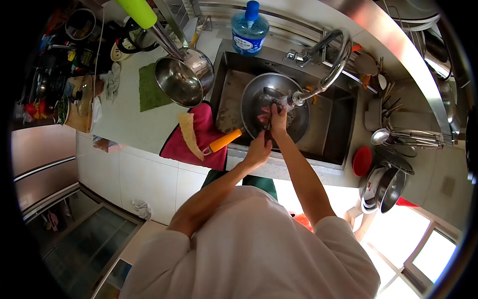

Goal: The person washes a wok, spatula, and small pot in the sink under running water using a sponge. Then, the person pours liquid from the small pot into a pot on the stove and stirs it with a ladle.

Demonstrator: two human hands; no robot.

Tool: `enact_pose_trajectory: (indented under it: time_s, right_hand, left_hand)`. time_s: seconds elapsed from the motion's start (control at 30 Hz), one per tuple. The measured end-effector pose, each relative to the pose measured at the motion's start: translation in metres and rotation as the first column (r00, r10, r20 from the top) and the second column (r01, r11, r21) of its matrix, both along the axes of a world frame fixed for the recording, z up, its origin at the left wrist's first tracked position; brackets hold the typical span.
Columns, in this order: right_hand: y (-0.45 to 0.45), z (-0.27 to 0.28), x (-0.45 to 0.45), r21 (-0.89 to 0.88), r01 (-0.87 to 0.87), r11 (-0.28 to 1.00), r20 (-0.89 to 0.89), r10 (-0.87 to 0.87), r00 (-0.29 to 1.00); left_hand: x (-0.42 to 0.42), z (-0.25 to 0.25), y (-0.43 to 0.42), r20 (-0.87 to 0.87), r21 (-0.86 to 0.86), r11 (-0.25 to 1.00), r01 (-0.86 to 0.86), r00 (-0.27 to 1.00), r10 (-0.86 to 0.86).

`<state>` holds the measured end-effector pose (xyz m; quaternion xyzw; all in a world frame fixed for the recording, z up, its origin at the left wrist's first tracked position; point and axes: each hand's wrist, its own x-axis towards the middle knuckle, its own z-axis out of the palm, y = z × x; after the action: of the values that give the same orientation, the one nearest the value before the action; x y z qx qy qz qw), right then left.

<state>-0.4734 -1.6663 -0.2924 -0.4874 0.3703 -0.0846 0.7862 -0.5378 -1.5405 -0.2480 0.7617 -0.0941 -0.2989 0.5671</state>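
Pale shirt (254, 241), left fingers (261, 139) and right fingers (275, 110) over metal pan (251, 110)

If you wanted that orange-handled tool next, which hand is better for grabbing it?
Probably the left hand: it's nearer the orange-handled tool on the red cloth. The right hand is farther away, by the tap's spout.

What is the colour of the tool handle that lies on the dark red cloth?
The handle is orange, seen in the head view.

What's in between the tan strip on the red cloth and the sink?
In the head view, an orange-handled tool lies there, on the red cloth.
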Motion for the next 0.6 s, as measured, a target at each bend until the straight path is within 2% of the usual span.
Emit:
enact_pose_trajectory:
  time_s: [0.03,0.07,0.1,0.17,0.2,0.27,0.3,0.33,0.37,0.4,0.43,0.47,0.5,0.53,0.6]
  right_hand:
    - [0.007,0.007,-0.004,0.025,0.013,1.000,-0.011,-0.012,1.000]
    - [-0.015,-0.041,0.006,-0.139,0.101,0.985,-0.023,-0.105,0.994]
    - [-0.038,-0.089,0.016,-0.305,0.179,0.935,-0.040,-0.200,0.979]
    - [-0.075,-0.105,0.021,0.018,0.260,0.966,-0.154,-0.254,0.955]
    - [-0.082,-0.095,0.021,0.085,0.171,0.982,-0.124,-0.160,0.979]
    - [-0.091,-0.062,0.015,0.204,-0.012,0.979,-0.054,0.023,0.998]
    - [-0.086,-0.059,0.015,-0.065,-0.114,0.991,-0.187,0.100,0.977]
    - [-0.078,-0.059,0.015,-0.315,-0.243,0.917,-0.334,0.133,0.933]
    - [-0.068,-0.059,0.013,-0.512,-0.388,0.766,-0.480,0.120,0.869]
    - [-0.056,-0.058,0.003,-0.639,-0.340,0.690,-0.243,0.238,0.940]
    - [-0.043,-0.048,-0.003,-0.761,-0.338,0.554,-0.230,0.256,0.939]
    - [-0.027,-0.027,-0.005,-0.857,-0.322,0.403,-0.221,0.277,0.935]
    - [-0.019,-0.009,-0.007,-0.924,-0.293,0.244,-0.217,0.296,0.930]
    - [-0.021,-0.002,-0.007,-0.852,-0.432,0.295,-0.347,0.299,0.889]
    - [-0.042,-0.009,0.010,-0.686,-0.722,0.097,-0.689,0.233,0.686]
  left_hand:
    - [-0.005,0.000,0.008,0.071,0.021,0.999,0.028,0.997,-0.029]
    - [-0.007,0.000,0.017,0.145,0.048,0.997,0.054,0.988,-0.060]
    - [-0.008,0.007,0.026,0.124,0.055,0.994,0.097,0.987,-0.103]
    - [-0.014,0.024,0.043,0.076,0.066,0.982,0.178,0.980,-0.183]
    - [-0.021,0.018,0.051,0.237,0.003,0.987,0.160,0.959,-0.157]
    - [-0.020,0.004,0.063,0.291,-0.033,0.983,0.178,0.943,-0.161]
    - [-0.015,0.000,0.066,0.322,-0.056,0.980,0.192,0.933,-0.164]
    - [-0.010,0.001,0.067,0.301,-0.036,0.975,0.218,0.933,-0.197]
    - [-0.007,0.001,0.065,0.286,-0.002,0.975,0.224,0.934,-0.214]
    - [-0.002,0.003,0.064,0.271,0.033,0.973,0.230,0.935,-0.230]
    - [0.002,0.004,0.061,0.256,0.069,0.970,0.234,0.935,-0.244]
    - [0.003,-0.002,0.058,0.315,0.058,0.974,0.221,0.922,-0.227]
    - [0.004,-0.002,0.058,0.309,0.067,0.971,0.229,0.921,-0.238]
    - [0.007,0.000,0.058,0.309,0.077,0.968,0.237,0.918,-0.250]
    - [0.009,0.008,0.062,0.338,0.075,0.965,0.251,0.904,-0.262]
